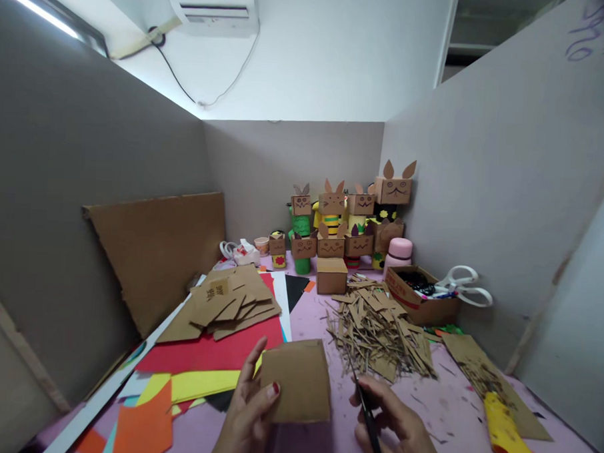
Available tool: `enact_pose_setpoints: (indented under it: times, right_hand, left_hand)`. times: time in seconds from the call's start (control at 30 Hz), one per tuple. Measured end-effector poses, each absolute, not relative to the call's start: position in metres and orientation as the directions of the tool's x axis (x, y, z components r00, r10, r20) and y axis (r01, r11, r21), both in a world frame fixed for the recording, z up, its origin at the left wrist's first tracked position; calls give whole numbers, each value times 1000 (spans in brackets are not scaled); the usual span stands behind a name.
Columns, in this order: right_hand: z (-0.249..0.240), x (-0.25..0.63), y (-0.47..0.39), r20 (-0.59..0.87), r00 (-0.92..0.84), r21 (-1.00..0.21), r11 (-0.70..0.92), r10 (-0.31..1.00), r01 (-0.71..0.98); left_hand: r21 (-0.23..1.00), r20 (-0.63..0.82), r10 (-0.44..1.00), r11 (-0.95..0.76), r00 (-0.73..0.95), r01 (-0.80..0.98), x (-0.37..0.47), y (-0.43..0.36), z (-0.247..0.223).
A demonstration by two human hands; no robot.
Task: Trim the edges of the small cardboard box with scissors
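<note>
My left hand [251, 401] holds a squarish piece of brown cardboard [298, 383] by its left side, thumb on the front face and fingers behind. Between the fingers of my right hand [393, 421] is a slim black tool [368, 416] with a thin pointed tip; its exact kind is unclear. The tip points up and away, to the right of the cardboard and apart from it. Just beyond my right hand lies a heap of cardboard scraps [380, 327]. A closed cardboard box [331, 276] stands at the back of the heap.
Stacked cardboard pieces [233, 300] lie on red paper [211, 349] at left. Yellow paper [208, 385] and orange paper [144, 423] are nearer. Cardboard animal figures [331, 204] line the back. At right are a tool box [421, 305], white-handled scissors [463, 285] and a pink bottle [398, 252].
</note>
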State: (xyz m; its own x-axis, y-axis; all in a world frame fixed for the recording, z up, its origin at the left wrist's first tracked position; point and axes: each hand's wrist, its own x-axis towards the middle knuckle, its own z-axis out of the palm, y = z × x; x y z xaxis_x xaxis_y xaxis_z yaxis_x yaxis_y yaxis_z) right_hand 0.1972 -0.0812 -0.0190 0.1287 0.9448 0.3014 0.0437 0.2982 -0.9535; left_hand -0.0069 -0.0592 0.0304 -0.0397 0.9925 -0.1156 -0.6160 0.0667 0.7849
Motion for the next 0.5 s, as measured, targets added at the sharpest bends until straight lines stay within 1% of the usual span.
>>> enact_pose_setpoints:
  times: [0.13, 0.23, 0.3, 0.33, 0.4, 0.5]
  right_hand:
    - [-22, 198, -75, 232, 78, -972, 227, 970, 66]
    - [-22, 202, -73, 195, 3, -975, 193, 981, 113]
    - [-21, 204, -73, 174, -24, -976, 175, 984, 127]
    - [-21, 205, -73, 165, -37, -977, 169, 986, 132]
    - [-21, 206, -74, 144, -89, -977, 156, 986, 143]
    - [-23, 207, -75, 101, -162, -980, 127, 982, 154]
  left_hand:
    - [633, -238, 970, 197, 54, -749, -14, -54, 25]
    - [492, -264, 947, 296, 184, -819, -16, -51, 21]
    - [400, -228, 921, 383, 314, -833, -17, -50, 18]
    - [372, -195, 907, 422, 374, -827, -17, -49, 16]
    - [372, -121, 873, 481, 472, -794, -17, -49, 12]
    - [418, 1, 809, 534, 588, -735, -18, -49, 6]
